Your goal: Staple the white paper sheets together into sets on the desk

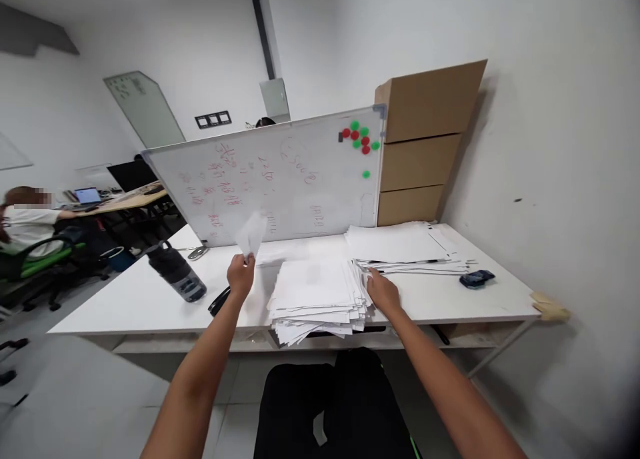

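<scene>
My left hand is raised a little above the white table and pinches a small white sheet of paper, which stands up blurred above the fingers. My right hand rests on the table between two paper stacks, its fingers closed on the left edge of the right-hand stack of sheets. A thick, untidy pile of white paper lies in front of me at the table's near edge, just left of my right hand.
A whiteboard with magnets leans at the table's back, cardboard boxes beside it. A dark bottle, a black stapler-like object and a dark device lie on the table. Another person sits far left.
</scene>
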A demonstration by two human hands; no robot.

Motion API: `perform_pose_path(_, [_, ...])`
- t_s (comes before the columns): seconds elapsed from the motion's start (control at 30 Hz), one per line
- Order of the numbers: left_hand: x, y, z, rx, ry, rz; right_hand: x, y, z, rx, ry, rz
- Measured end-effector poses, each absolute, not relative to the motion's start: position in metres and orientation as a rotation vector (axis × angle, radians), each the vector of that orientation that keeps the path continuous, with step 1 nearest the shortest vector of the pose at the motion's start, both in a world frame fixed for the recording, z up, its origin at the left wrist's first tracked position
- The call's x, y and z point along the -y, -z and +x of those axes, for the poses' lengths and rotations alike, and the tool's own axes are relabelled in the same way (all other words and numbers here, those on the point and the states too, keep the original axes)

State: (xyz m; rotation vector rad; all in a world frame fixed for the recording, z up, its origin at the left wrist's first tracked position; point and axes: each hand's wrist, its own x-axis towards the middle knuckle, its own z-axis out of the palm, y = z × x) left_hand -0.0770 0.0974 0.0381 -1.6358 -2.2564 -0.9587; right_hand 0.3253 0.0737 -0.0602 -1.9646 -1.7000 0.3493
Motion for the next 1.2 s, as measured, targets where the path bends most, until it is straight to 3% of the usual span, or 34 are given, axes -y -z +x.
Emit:
perform_pose_path(0.1, [-0.057,-0.077,-0.063,2.068,1.065,-1.941,-0.067,0.04,0.32,1.421,-0.503,-1.756])
perform_pose_path(0.2, [-0.011,-0.098,-0.042,1.991,1.429,-2.243,-0.042,0.002,0.295,1.42,-0.658,-1.293])
perform_pose_path(0.33, [0.038,-0.098,-0.013,1.996,2.089,-2.308,0.003,-0.05,0.257,1.609,-0.948,-0.83])
perform_pose_path(0.47, [0.061,-0.082,0.006,2.003,2.395,-2.244,0.028,-0.079,0.249,1.539,-1.024,-0.824])
perform_pose_path(0.77, [0.073,-0.056,0.007,2.017,2.349,-2.323,0.046,-0.086,0.261,1.771,-0.576,-1.04])
perform_pose_path(0.9, [0.077,-0.055,0.007,2.015,2.317,-2.344,0.049,-0.082,0.261,1.715,-0.625,-1.051])
perform_pose_path(1.1, [0.075,-0.055,0.01,1.906,2.32,-2.424,0.047,-0.074,0.257,1.63,-1.039,-0.877])
perform_pose_path(1.2, [0.068,-0.048,0.016,1.912,2.145,-2.472,0.036,-0.086,0.256,1.704,-0.923,-0.961])
